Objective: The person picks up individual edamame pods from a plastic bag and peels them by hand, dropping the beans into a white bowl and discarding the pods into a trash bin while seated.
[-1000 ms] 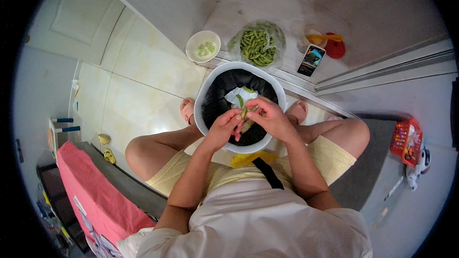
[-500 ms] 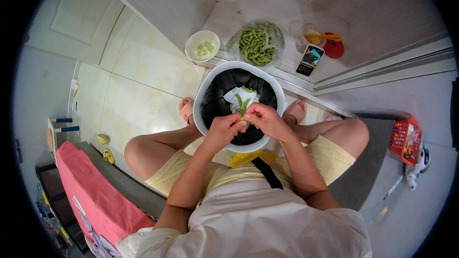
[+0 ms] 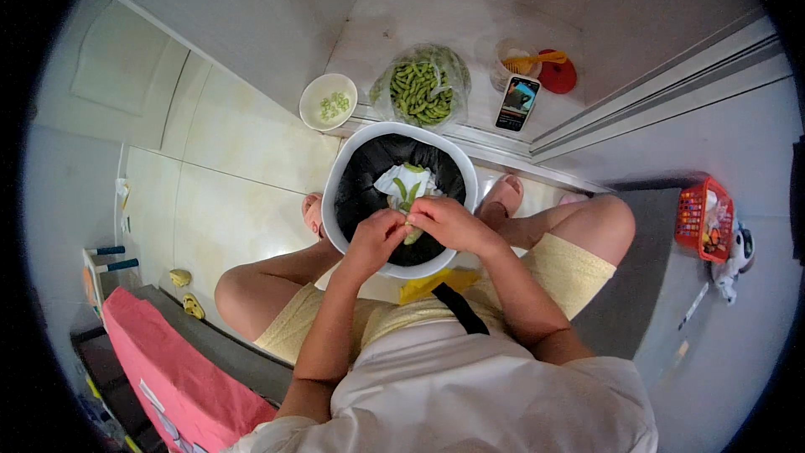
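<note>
Over a round white bin [image 3: 329, 201] lined with a black bag [image 3: 362, 169], both my hands meet at a green edamame pod [image 3: 412, 236]. My left hand [image 3: 376, 239] pinches it from the left, and my right hand [image 3: 448, 223] closes on it from the right. The pod's lower end shows beneath the fingertips; the rest is covered. Inside the bin, a few green pods [image 3: 401, 188] lie on crumpled white paper [image 3: 387, 179]. Beyond the rim stand a clear plastic bag full of pods [image 3: 423, 91] and, left of it, a white bowl [image 3: 313, 112] holding several pale green beans [image 3: 334, 106].
A phone [image 3: 517, 104] with a lit screen leans near a clear tub [image 3: 501, 75], an orange-yellow tool [image 3: 537, 60] and a red lid [image 3: 558, 78]. At right is a red basket [image 3: 704, 220]; at left are yellow clogs [image 3: 192, 305] and a pink cover [image 3: 172, 361].
The view has shifted, so the bag, bowl and phone appear farther left. Both hands stay together on the pod, and more of its lower end shows below the fingers.
</note>
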### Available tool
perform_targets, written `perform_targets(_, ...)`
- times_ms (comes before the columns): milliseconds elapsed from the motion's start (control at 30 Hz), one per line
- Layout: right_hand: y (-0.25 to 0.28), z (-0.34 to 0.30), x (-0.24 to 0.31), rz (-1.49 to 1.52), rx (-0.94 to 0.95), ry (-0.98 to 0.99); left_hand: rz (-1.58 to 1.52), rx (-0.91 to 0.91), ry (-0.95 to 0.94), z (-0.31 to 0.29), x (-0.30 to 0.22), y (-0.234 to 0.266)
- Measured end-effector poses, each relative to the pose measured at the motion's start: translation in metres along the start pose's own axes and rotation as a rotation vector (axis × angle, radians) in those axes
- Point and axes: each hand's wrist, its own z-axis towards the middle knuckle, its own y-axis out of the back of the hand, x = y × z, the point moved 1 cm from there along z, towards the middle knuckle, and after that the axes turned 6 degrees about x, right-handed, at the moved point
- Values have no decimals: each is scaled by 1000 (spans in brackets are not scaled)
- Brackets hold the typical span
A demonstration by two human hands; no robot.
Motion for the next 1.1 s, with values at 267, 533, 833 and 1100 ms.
perform_targets(267,-17,-2,-12,388,115,-164,149,-11,-186,-6,0,-5)
perform_targets(533,-31,-3,-22,882,79,-621,144,11,-74,-8,3,-9)
perform_targets(833,-31,3,-15,0,-250,-95,-638,22,372,2,18,-16)
perform_targets(1100,-34,5,1,3,-259,-143,-600,-196,408,1,16,-29)
